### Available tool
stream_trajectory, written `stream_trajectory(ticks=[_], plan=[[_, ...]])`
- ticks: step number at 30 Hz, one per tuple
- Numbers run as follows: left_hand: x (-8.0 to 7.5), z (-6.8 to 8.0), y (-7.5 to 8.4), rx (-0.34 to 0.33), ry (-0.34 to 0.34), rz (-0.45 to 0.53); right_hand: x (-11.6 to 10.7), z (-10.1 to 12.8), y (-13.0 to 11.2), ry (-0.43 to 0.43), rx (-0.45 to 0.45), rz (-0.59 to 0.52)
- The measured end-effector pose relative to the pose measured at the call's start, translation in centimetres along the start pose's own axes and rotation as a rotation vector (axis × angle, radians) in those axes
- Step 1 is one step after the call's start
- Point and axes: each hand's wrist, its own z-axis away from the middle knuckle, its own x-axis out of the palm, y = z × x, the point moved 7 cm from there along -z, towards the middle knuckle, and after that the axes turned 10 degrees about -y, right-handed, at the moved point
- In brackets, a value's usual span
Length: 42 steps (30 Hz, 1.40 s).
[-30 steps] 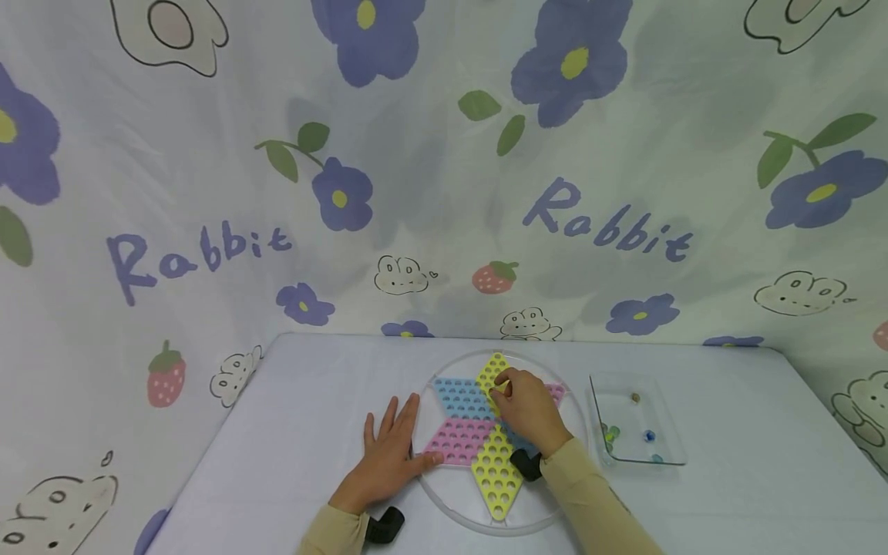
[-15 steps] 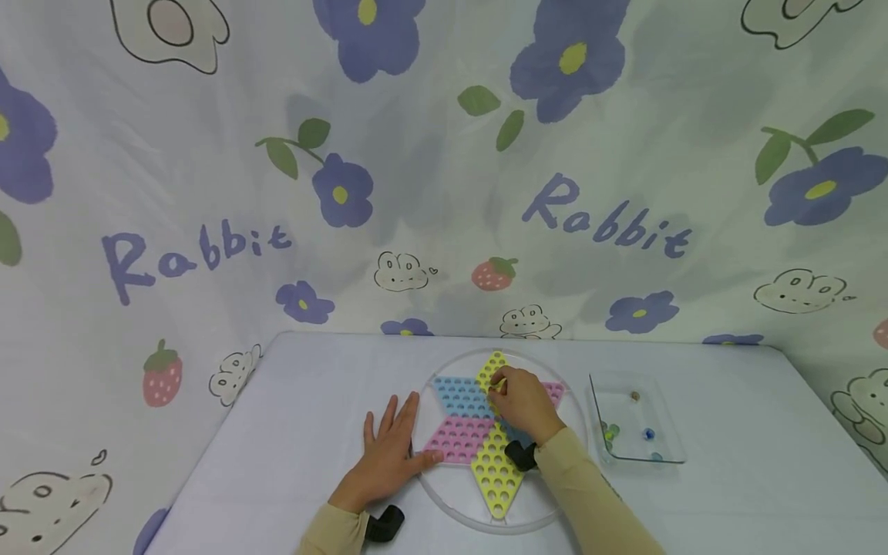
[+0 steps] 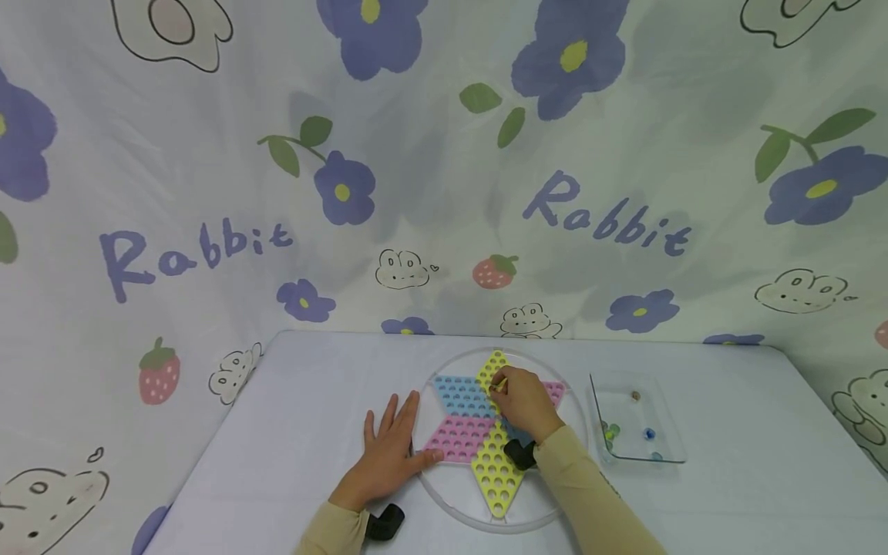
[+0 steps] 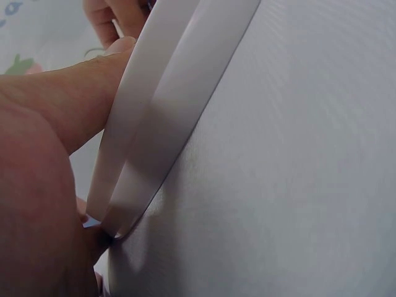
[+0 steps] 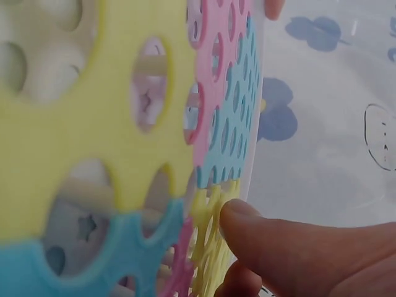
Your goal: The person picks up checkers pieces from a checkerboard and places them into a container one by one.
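Note:
A round Chinese checkers board lies on the white table, with a six-pointed star of yellow, pink and blue holes. My left hand lies with spread fingers at its left side. The left thumb rests over the board's pale rim. My right hand is over the far yellow point, thumb and index finger curled together. They seem to pinch a small marble, mostly hidden by the fingertips. In the right wrist view, the right thumb is close against the yellow holes.
To the right of the board stands a clear plastic box holding several marbles, among them a blue marble and a brown marble. A patterned cloth hangs behind the table. A black wrist camera hangs over the board.
The right hand and wrist have shifted slightly left over the yellow point. My left hand has kept its place, and the marbles in the box look the same.

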Motion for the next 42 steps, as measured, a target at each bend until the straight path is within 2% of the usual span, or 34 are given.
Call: stream_trajectory(ticks=[18, 42], plan=[[0.0, 0.1, 0.1, 0.007, 0.008, 0.016, -0.5, 1.0, -0.2, 0.003, 0.004, -0.037], [-0.3, 0.2, 0.4, 0.003, -0.005, 0.036, -3.3, 3.6, -0.8, 0.120, 0.002, 0.048]])
